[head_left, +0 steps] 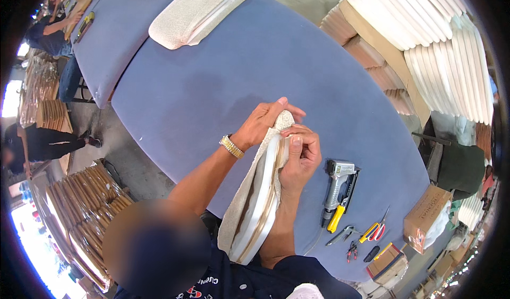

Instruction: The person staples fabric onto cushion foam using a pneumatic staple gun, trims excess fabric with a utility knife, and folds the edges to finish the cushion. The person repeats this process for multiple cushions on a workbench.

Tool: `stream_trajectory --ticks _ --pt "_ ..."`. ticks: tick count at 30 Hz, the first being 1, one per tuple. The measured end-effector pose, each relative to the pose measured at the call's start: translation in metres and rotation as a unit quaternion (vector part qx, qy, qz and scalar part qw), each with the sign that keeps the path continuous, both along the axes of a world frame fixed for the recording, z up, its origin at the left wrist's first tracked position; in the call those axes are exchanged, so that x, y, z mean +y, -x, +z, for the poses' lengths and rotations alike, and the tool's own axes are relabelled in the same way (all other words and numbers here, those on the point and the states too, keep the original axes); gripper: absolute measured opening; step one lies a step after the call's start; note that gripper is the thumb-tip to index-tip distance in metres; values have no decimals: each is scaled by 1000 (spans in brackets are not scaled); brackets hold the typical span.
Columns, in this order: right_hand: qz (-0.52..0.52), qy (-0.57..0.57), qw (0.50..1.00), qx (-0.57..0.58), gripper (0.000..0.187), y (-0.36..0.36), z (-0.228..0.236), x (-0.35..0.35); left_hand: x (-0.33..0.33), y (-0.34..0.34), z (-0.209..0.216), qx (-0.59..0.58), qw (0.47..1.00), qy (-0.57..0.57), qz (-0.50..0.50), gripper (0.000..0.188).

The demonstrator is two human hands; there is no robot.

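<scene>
A foam-padded panel (pixel 261 208) stands on edge against my body, with white foam, a thin wooden layer and a beige textured fabric cover (pixel 236 214). My left hand (pixel 264 122), with a gold watch on its wrist, grips the covered upper corner from the left. From the right, my right hand (pixel 302 158) pinches the fabric and the panel edge just below that corner, its thumb up. The fabric hangs loose along the left side. Part of my left fingers is hidden behind the corner.
On the blue padded table (pixel 212 107) lie a pneumatic staple gun (pixel 336 190), pliers (pixel 341 235), and red-handled scissors (pixel 377 231). A beige covered panel (pixel 199 14) rests at the far edge. White foam pieces (pixel 451 60) are stacked right, near a cardboard box (pixel 426 216). Another person (pixel 50 36) works far left.
</scene>
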State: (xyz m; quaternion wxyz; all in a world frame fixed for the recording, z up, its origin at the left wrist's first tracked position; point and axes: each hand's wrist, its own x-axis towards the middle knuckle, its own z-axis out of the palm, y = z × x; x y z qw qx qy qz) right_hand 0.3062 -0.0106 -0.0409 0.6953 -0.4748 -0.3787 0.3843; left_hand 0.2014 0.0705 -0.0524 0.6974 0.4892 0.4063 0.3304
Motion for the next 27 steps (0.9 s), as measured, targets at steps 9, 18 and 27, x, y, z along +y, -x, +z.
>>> stream_trajectory --ticks 9,18,27 --pt "-19 5 999 -40 19 5 2 0 15 -1 -6 39 997 -5 -60 62" --pt "-17 30 999 -38 19 0 1 -6 -27 -13 13 -11 996 -32 81 47" --pt "-55 82 984 -147 15 -60 -27 -65 -37 -16 11 86 977 -190 44 41"
